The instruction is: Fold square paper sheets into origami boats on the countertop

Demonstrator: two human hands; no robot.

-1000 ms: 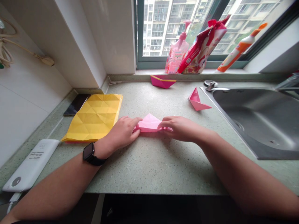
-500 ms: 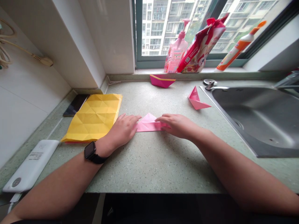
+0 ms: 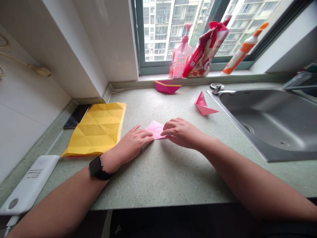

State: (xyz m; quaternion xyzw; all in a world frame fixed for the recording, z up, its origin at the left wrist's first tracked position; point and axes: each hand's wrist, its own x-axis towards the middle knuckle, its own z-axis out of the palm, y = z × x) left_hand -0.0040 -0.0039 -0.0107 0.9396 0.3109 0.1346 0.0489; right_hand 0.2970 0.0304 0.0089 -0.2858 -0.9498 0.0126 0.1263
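Note:
A folded pink paper (image 3: 155, 128) with a peaked top lies on the counter between my two hands, its left and right ends partly covered by them. My left hand (image 3: 135, 141), with a black watch (image 3: 96, 166) on the wrist, rests its outstretched fingers on the paper's lower left edge. Curled fingers of my right hand (image 3: 180, 132) close on the paper's right end. Beyond my hands stand a pink paper boat (image 3: 203, 105) and a magenta paper boat (image 3: 168, 88) with a yellow rim.
Creased yellow paper sheets (image 3: 99, 127) lie at left, partly over a phone (image 3: 77, 115). A white power bank (image 3: 29, 183) sits near the left edge. At right is a steel sink (image 3: 272, 119). A pump bottle (image 3: 180, 58), a red bag (image 3: 206, 53) and an orange-white bottle (image 3: 241, 54) stand on the sill.
My hands have come closer together along the paper, and less of its lower edge shows. My right fingers are more curled. The whole view has shifted slightly.

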